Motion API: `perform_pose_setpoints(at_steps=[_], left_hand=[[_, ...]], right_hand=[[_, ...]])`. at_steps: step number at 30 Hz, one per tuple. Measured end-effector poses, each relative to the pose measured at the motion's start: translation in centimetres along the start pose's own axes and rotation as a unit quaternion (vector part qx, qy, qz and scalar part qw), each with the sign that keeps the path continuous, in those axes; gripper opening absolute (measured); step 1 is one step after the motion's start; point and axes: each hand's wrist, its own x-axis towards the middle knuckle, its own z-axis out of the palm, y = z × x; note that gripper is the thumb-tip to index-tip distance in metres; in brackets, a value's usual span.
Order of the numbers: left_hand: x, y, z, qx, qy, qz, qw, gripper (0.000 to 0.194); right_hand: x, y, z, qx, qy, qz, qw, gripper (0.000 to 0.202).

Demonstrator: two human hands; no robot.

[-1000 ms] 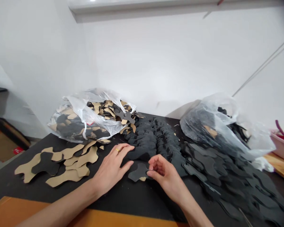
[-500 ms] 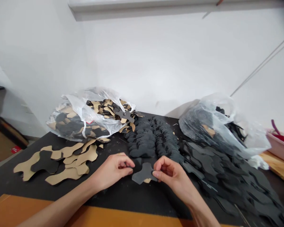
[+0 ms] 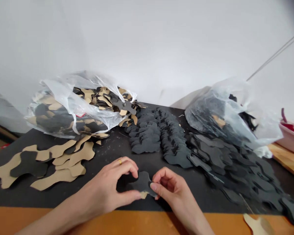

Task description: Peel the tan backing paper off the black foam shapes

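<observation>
Low over the front of the black tabletop is a dark grey three-lobed cut-out piece [image 3: 142,181], with a tan bit [image 3: 143,195] showing at its lower edge. My right hand [image 3: 172,189] pinches the right side of this piece between thumb and finger. Around its left side, my left hand [image 3: 112,182] is open, thumb and fingers curved and apart. The left thumb tip reaches the tan bit; whether it presses on it I cannot tell. Behind the hands run two overlapping rows of dark cut-out pieces, a left row [image 3: 145,137] and a right row [image 3: 175,147].
Tan-backed pieces [image 3: 82,155] lie at left before a clear plastic bag [image 3: 63,98] of mixed pieces. At right are spread dark pieces [image 3: 235,166], another plastic bag [image 3: 225,111], a pink basin [image 3: 292,138] and a wooden board [image 3: 286,160]. A tan piece [image 3: 257,225] lies at front right.
My left hand has opened wider and come round the grey piece's left side. The right hand and piece are slightly lower and further left. The view has tilted down and shifted.
</observation>
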Motion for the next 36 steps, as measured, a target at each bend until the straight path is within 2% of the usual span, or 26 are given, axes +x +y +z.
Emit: perform_pose_setpoints(at_steps=[2,8,12,15,18,20,24,27,31,36], left_hand=[[-0.2,-0.1,0.4,0.015,-0.004,0.018,1.0,0.025],[-0.6,-1.4,2.1,0.052,0.033,0.097,0.993,0.034],[-0.7,-1.8,2.4,0.063,0.047,0.094,0.992,0.026],[-0.7,-1.8,2.4,0.058,0.037,0.084,0.994,0.027],[-0.4,-1.7,2.3,0.059,0.029,0.085,0.994,0.025],[-0.3,-1.7,2.4,0.063,0.021,0.084,0.994,0.024],[-0.2,-1.8,2.5,0.069,0.019,0.081,0.994,0.022],[-0.3,-1.9,2.5,0.075,0.027,0.089,0.993,0.023],[-0.3,-1.9,2.5,0.094,0.03,0.115,0.988,0.022],[-0.3,-1.7,2.6,0.11,0.026,0.116,0.987,0.019]], right_hand=[[-0.2,0.1,0.5,0.002,0.014,0.007,1.0,0.031],[-0.2,0.4,0.8,-0.012,0.031,0.025,0.999,0.028],[-0.2,0.7,0.9,-0.028,0.046,0.03,0.998,0.026],[-0.6,1.1,1.0,-0.114,0.056,0.008,0.992,0.015],[-1.3,1.7,1.1,-0.253,0.075,-0.074,0.962,0.005],[-1.9,2.4,1.1,-0.325,0.087,-0.138,0.931,0.008],[-2.5,3.7,0.9,-0.451,0.133,-0.276,0.838,0.022],[-2.6,4.2,0.9,-0.495,0.151,-0.35,0.781,0.021],[-2.3,4.2,1.1,-0.507,0.177,-0.381,0.753,0.02],[-2.1,4.2,1.4,-0.501,0.184,-0.39,0.751,0.02]])
